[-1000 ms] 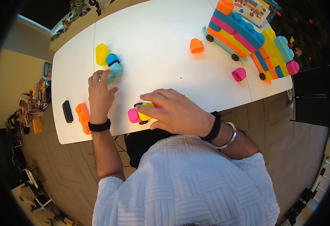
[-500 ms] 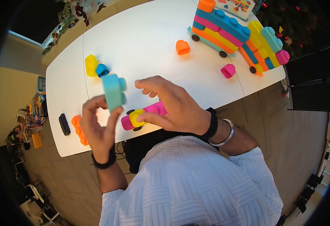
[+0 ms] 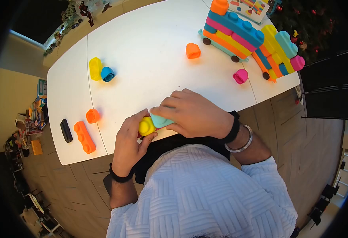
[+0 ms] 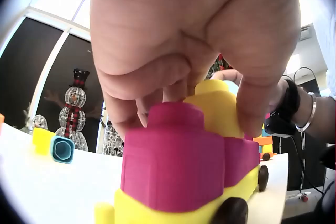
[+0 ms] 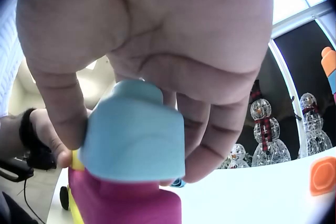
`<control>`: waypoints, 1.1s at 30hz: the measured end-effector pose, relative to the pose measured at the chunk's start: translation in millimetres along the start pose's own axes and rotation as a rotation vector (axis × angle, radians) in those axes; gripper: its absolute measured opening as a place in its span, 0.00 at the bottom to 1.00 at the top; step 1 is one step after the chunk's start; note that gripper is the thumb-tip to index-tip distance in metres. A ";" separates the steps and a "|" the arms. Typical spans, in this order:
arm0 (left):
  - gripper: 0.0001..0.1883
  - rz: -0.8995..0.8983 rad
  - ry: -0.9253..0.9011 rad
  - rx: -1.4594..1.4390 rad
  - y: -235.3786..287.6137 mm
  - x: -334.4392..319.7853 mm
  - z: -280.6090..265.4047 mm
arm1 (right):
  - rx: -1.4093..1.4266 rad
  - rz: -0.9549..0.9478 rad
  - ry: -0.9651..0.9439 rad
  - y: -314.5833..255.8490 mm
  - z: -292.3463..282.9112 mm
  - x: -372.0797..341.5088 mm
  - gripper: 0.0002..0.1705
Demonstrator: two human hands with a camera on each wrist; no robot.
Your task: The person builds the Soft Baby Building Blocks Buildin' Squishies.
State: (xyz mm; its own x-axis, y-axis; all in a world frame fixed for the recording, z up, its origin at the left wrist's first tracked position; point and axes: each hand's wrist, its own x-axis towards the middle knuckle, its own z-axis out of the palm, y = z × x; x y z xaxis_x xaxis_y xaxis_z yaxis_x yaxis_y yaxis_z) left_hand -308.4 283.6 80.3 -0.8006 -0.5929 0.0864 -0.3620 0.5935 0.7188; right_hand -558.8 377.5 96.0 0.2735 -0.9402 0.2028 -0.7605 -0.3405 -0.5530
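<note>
Near the table's front edge stands a toy car of soft building blocks: magenta blocks (image 4: 173, 166) on a yellow wheeled base (image 4: 139, 211), topped by a yellow block (image 3: 146, 126). My left hand (image 3: 128, 144) holds the car at the yellow block, thumb on the near side and fingers on the far side. Beside it, my right hand (image 3: 198, 115) grips a light blue block (image 5: 134, 140) from above. That block's underside meets the magenta block below it in the right wrist view. Much of the car is hidden under both hands.
At the left lie a long orange block (image 3: 84, 137), a small orange block (image 3: 92, 116) and a black case (image 3: 66, 131). Farther back are yellow (image 3: 95, 68) and blue (image 3: 107, 74) blocks. Built block wagons (image 3: 233, 35) stand back right, near loose orange (image 3: 193, 50) and magenta (image 3: 240, 76) blocks.
My left hand picked up the light blue block and brought it toward the car. Now my right hand grips that block on top of the car, and my left hand has moved to the yellow block.
</note>
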 end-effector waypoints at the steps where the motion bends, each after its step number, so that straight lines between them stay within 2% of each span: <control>1: 0.36 -0.081 -0.003 -0.084 0.0 -1.3 1.6 | -0.021 0.038 -0.098 -1.1 6.6 0.8 0.36; 2: 0.36 -0.086 -0.003 -0.086 -3.3 -2.4 2.0 | -0.018 0.038 -0.102 -2.2 10.8 1.9 0.36; 4: 0.37 0.049 -0.010 0.083 -11.2 -2.5 2.7 | -0.009 0.045 -0.059 -4.2 16.2 4.5 0.34; 5: 0.37 0.041 -0.005 0.082 -11.4 -2.0 2.2 | -0.007 0.039 -0.066 -5.8 17.7 5.1 0.34; 7: 0.35 0.142 0.019 0.138 -10.9 -0.3 0.2 | -0.080 0.069 -0.089 -10.0 21.2 5.8 0.34; 8: 0.35 0.134 0.023 0.137 -11.9 -0.9 -0.6 | -0.076 0.064 -0.096 -13.2 23.9 5.5 0.34; 10: 0.33 0.079 0.001 0.076 -14.4 -3.4 -2.0 | -0.322 0.097 -0.107 -20.9 30.7 3.7 0.36; 14: 0.32 0.048 0.001 0.074 -16.0 -4.9 -5.6 | -0.431 0.130 -0.044 -29.5 41.5 3.9 0.39; 17: 0.29 0.010 0.000 0.049 -13.4 -4.6 -8.7 | -0.276 0.067 -0.014 -17.2 42.4 7.1 0.41; 19: 0.29 0.011 0.048 0.043 -15.8 -6.0 -6.7 | 0.204 -0.095 0.022 2.1 35.5 9.0 0.41; 20: 0.29 0.012 0.053 0.042 -16.7 -5.4 -6.9 | 0.201 -0.098 0.021 8.7 31.2 10.6 0.41; 22: 0.28 0.040 0.064 0.059 -17.1 -7.7 -5.8 | 0.208 -0.011 0.192 21.2 23.7 11.9 0.40; 26: 0.27 0.039 0.088 0.058 -17.6 -8.3 -5.6 | -0.354 0.292 0.460 76.3 1.3 15.2 0.35; 27: 0.26 0.033 0.077 0.058 -16.5 -7.7 -6.4 | -0.356 0.284 0.455 90.8 0.2 13.5 0.35; 29: 0.26 0.017 0.077 0.059 -15.7 -7.9 -6.4 | -0.559 0.504 0.431 116.0 1.2 10.4 0.35; 30: 0.26 0.029 0.076 0.063 -15.9 -8.0 -6.5 | -0.558 0.493 0.426 127.4 1.0 8.0 0.35; 32: 0.27 0.028 0.084 0.066 -16.3 -8.2 -6.5 | -0.431 0.565 0.238 136.8 -1.3 9.8 0.32; 33: 0.27 0.026 0.086 0.071 -15.8 -8.8 -6.4 | -0.429 0.555 0.228 139.1 0.9 9.8 0.32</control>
State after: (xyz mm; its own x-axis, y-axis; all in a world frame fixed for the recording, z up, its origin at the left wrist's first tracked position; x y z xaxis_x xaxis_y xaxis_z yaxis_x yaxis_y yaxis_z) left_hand -292.6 275.9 72.6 -0.7673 -0.6195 0.1657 -0.3769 0.6447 0.6651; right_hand -661.3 320.9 20.3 -0.3122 -0.9340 0.1736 -0.9276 0.2603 -0.2678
